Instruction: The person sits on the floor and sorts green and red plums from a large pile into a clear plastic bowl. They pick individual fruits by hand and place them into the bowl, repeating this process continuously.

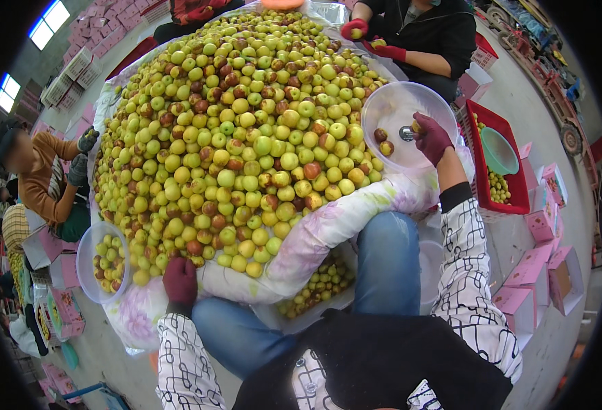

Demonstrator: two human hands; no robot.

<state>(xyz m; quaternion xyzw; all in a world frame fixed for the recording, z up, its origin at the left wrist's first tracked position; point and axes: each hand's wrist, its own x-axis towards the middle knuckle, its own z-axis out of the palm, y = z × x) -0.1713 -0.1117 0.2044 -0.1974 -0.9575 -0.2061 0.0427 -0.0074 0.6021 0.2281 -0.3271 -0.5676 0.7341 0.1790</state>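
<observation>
A large heap of green and reddish-brown fresh jujubes [239,138] lies before me on a floral cloth [326,225] with a thick rolled edge. My right hand [434,139], in a dark red glove, grips a jujube [416,126] over a clear plastic basin [383,102] at the heap's right side. Two reddish jujubes [383,142] rest inside that basin. At the heap's near edge is my left hand [180,281], gloved alike, beside the jujubes. Its fingers are mostly hidden, so I cannot tell whether it holds one. Left of it, another clear basin [84,256] contains several jujubes.
Below the cloth, between my knees, sits a container of jujubes [316,289]. A red-lined crate [521,197] with a green bowl [500,150] stands to the right, near pink cartons [529,266]. Co-workers' gloved hands [390,50] work at the far right and left [78,170].
</observation>
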